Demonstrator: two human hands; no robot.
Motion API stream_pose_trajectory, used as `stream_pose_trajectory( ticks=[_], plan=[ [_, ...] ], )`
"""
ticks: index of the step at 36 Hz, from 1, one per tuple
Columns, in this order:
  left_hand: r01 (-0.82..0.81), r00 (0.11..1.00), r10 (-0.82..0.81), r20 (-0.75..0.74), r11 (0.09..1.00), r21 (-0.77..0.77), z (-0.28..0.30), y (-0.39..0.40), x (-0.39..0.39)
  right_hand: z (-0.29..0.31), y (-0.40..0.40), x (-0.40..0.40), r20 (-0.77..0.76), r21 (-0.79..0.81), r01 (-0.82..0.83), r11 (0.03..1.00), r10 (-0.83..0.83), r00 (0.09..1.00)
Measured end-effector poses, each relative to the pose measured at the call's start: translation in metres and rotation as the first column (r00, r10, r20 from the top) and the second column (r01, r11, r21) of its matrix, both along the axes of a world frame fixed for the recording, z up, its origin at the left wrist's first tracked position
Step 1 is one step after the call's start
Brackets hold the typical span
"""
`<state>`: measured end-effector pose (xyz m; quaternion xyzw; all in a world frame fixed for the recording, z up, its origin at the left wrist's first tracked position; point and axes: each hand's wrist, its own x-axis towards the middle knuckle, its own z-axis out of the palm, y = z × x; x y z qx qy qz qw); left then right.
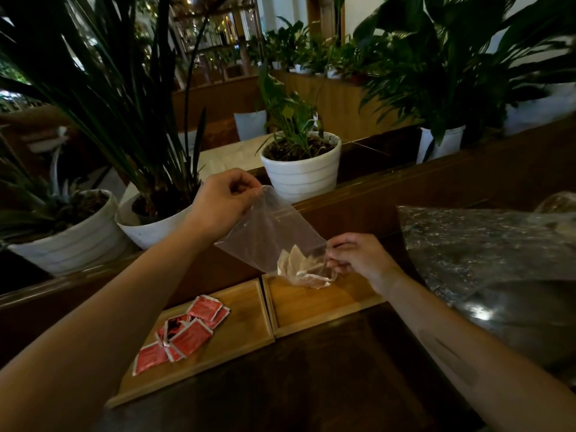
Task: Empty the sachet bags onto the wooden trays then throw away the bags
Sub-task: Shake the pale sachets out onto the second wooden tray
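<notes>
Clear plastic bag [274,235] held up in the air, tilted, directly above the right wooden tray [314,310] — landmark for all that follows. Left hand [223,202] pinches the bag's upper corner, fingers closed on the plastic, raised well above the tray and toward its far-left side. Right hand [358,257] grips the bag's lower end just above the tray's far edge, fingers closed on the film. Pale sachets [300,269] bunched in the bag's low end beside the right hand, hanging just over the tray; cannot tell whether any touch the wood.

The tray's floor shows bare wood nearer the camera. Left wooden tray [237,341] sits touching the landmark tray's left side, both on the dark counter [327,381]. Red sachets [184,332] lie loose in a scattered overlapping pile on the left tray, toward its left half.

Right of the landmark tray — a large crinkled sheet of clear plastic [486,254], draped over something dark; what lies beneath cannot be made out. Behind the tray, past a raised wooden ledge [389,188], a white ribbed pot [304,169] with a leafy plant; two more white pots [93,232] further left along the ledge.
</notes>
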<state>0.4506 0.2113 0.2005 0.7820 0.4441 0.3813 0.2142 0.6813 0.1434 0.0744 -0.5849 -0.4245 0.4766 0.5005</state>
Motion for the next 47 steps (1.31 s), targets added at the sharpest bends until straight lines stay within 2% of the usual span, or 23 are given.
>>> stream_pose_trajectory(
  ticks=[5, 19, 30, 40, 47],
  plan=[
    [-0.013, 1.000, 0.013, 0.012, 1.000, -0.026, 0.005, -0.002, -0.005, 0.002, 0.000, -0.003, 0.000, 0.009, -0.006, 1.000, 0.006, 1.000],
    [-0.024, 0.999, 0.022, 0.030, 0.999, 0.048, 0.017, -0.010, -0.016, 0.012, 0.008, -0.014, 0.062, 0.038, -0.003, 0.999, 0.001, 0.998],
    [-0.025, 0.999, 0.023, 0.029, 0.998, 0.057, 0.019, -0.013, -0.017, 0.008, 0.009, -0.010, 0.024, 0.031, 0.041, 0.999, -0.042, 0.999],
    [-0.029, 1.000, 0.028, 0.005, 0.992, 0.120, 0.031, -0.016, -0.022, 0.018, 0.008, -0.019, -0.027, 0.061, 0.014, 0.998, -0.012, 1.000],
    [-0.052, 0.996, 0.043, 0.075, 0.992, 0.111, 0.037, -0.021, -0.035, 0.032, 0.008, -0.027, -0.010, 0.099, 0.012, 0.995, -0.011, 1.000]
  ],
)
